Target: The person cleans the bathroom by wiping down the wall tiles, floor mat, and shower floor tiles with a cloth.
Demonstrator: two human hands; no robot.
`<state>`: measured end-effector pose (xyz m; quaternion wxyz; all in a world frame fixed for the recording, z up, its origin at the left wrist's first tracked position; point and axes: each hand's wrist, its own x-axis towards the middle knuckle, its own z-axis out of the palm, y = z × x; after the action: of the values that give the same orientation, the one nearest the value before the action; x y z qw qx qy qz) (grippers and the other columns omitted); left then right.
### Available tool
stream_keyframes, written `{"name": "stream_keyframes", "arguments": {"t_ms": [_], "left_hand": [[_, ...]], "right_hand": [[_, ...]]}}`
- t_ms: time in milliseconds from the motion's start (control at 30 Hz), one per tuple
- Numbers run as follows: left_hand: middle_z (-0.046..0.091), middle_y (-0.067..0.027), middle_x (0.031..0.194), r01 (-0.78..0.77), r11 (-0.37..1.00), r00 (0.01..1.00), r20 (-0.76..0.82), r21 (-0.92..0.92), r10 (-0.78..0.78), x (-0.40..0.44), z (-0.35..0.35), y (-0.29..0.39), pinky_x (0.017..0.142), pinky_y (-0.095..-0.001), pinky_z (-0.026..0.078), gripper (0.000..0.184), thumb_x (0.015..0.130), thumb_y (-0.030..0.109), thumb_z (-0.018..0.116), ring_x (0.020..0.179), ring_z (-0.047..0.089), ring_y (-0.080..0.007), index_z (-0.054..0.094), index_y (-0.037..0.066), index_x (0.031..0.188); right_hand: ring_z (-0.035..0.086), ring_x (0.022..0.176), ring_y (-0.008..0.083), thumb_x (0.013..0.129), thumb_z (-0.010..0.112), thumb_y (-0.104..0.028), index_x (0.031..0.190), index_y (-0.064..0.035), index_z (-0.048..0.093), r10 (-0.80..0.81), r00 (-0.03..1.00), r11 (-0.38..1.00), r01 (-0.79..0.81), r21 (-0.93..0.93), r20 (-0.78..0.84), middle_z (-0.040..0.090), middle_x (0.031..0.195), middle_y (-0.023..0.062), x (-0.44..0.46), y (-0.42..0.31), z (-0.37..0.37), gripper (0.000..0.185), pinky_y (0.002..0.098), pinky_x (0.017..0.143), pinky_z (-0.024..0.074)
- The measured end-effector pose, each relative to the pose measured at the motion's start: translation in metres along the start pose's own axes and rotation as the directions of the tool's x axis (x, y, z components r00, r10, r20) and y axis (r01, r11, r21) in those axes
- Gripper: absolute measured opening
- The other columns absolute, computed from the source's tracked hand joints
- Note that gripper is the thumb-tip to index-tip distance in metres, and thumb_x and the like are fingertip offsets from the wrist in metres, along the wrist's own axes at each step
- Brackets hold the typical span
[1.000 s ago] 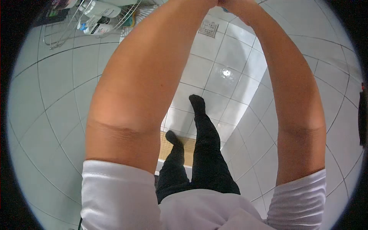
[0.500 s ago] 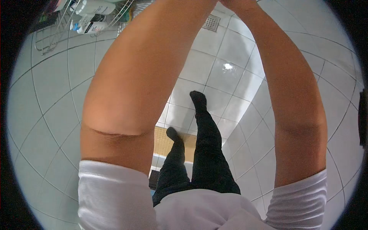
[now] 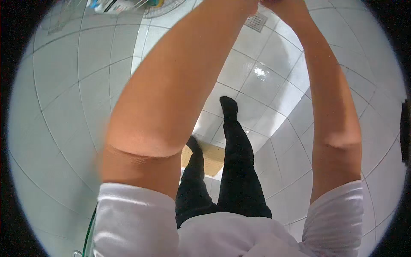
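Observation:
Both forearms reach up and forward to the top edge of the view, where they come close together. Only the wrist end of my left hand (image 3: pixel 249 6) shows, and its fingers are cut off by the frame. My right hand (image 3: pixel 287 5) is beside it, also mostly out of view. Whether either one holds anything is hidden. Below the hands, a square metal floor drain (image 3: pixel 257 21) is set in the white tiled floor (image 3: pixel 248 64).
A wire rack (image 3: pixel 68 17) with a white bottle (image 3: pixel 113 6) is at the upper left. Tiled walls rise on both sides. A tan mat (image 3: pixel 214 158) lies by my rear foot. A glass edge (image 3: pixel 89 231) shows lower left, a dark object (image 3: pixel 404 132) far right.
The rack, bottles and drain have shifted in the view as my head moved. Both arms now sit slightly further right, with the hands still together at the top edge.

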<state>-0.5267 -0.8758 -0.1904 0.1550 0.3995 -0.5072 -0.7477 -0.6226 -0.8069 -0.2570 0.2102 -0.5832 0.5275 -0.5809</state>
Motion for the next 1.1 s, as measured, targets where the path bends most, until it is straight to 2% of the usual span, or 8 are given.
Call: {"name": "stream_keyframes", "arguments": {"t_ms": [67,367,467,667,833,900,1033,1100], "left_hand": [[0.039,-0.0124,0.123,0.117,0.992,0.986,0.116,0.038,-0.121,-0.014,-0.029,-0.026,0.095,-0.0430,0.029,0.049,0.073,0.020,0.063,0.117,0.033,-0.0284,0.044,0.015,0.118],[0.053,-0.0105,0.097,0.269,0.963,0.955,-0.134,0.024,-0.263,-0.147,-0.152,-0.169,0.075,-0.0278,0.042,0.055,0.072,0.027,0.068,0.086,0.052,-0.0165,0.044,0.000,0.114],[0.054,-0.0091,0.092,0.325,0.885,0.843,-0.322,-0.334,-0.431,-0.201,-0.192,-0.208,0.069,-0.0250,0.042,0.049,0.074,0.026,0.066,0.081,0.051,-0.0143,0.045,-0.002,0.109],[0.054,-0.0098,0.088,0.475,0.880,0.751,-0.516,-0.010,-0.412,-0.274,-0.250,-0.276,0.062,-0.0272,0.041,0.031,0.076,0.022,0.064,0.073,0.051,-0.0162,0.054,0.003,0.097],[0.052,-0.0134,0.098,0.305,0.931,0.851,-0.496,0.202,-0.171,-0.349,-0.281,-0.313,0.070,-0.0255,0.043,0.042,0.073,0.018,0.067,0.086,0.051,-0.0178,0.050,0.000,0.107],[0.049,-0.0157,0.102,0.342,0.915,0.860,-0.463,0.215,-0.213,-0.380,-0.293,-0.324,0.073,-0.0258,0.043,0.044,0.072,0.015,0.067,0.091,0.051,-0.0203,0.049,0.001,0.109],[0.038,-0.0167,0.118,0.468,0.801,0.804,-0.557,0.375,-0.209,-0.431,-0.287,-0.369,0.088,-0.0380,0.035,0.041,0.075,0.025,0.063,0.110,0.038,-0.0320,0.050,0.003,0.107],[0.033,-0.0174,0.123,0.556,0.747,0.765,-0.576,0.364,-0.288,-0.444,-0.281,-0.390,0.093,-0.0401,0.032,0.042,0.077,0.026,0.061,0.115,0.032,-0.0344,0.048,0.003,0.110]], "right_hand": [[0.046,0.099,0.0207,0.070,0.068,-0.013,0.116,-0.0010,0.033,0.552,0.831,0.758,-0.537,-0.371,-0.076,0.042,0.111,0.0130,-0.021,-0.040,0.008,0.059,0.0270,0.082,0.0397],[0.047,0.102,0.0233,0.066,0.072,-0.013,0.121,-0.0123,0.036,0.638,0.719,0.766,-0.630,-0.128,0.275,0.039,0.118,0.0099,-0.167,-0.019,0.151,0.066,0.0317,0.080,0.0454],[0.050,0.100,0.0231,0.075,0.065,-0.025,0.122,-0.0148,0.036,0.737,0.444,0.572,-0.812,-0.119,0.509,0.040,0.120,0.0087,-0.195,-0.014,0.202,0.056,0.0332,0.077,0.0464],[0.050,0.100,0.0226,0.080,0.056,-0.035,0.124,-0.0160,0.036,0.799,-0.101,-0.290,-0.928,0.234,0.592,0.048,0.114,0.0085,-0.220,-0.039,0.327,0.052,0.0344,0.075,0.0452],[0.051,0.096,0.0254,0.071,0.052,-0.002,0.115,-0.0131,0.047,0.807,0.234,0.084,-0.954,0.287,0.542,0.051,0.110,0.0083,-0.268,-0.014,0.436,0.046,0.0307,0.076,0.0443],[0.054,0.091,0.0228,0.071,0.048,0.003,0.115,-0.0093,0.048,0.639,0.447,0.567,-0.824,0.009,0.627,0.051,0.109,0.0087,-0.278,-0.012,0.471,0.046,0.0307,0.079,0.0426],[0.049,0.100,0.0300,0.069,0.050,0.001,0.113,-0.0111,0.050,0.329,0.297,0.833,-0.538,-0.127,0.896,0.048,0.116,0.0105,-0.307,-0.023,0.502,0.045,0.0387,0.085,0.0396],[0.043,0.108,0.0353,0.068,0.058,-0.011,0.106,-0.0134,0.055,0.443,0.021,0.894,0.067,-0.443,0.896,0.048,0.118,0.0096,-0.314,-0.033,0.507,0.038,0.0492,0.089,0.0351]]}}
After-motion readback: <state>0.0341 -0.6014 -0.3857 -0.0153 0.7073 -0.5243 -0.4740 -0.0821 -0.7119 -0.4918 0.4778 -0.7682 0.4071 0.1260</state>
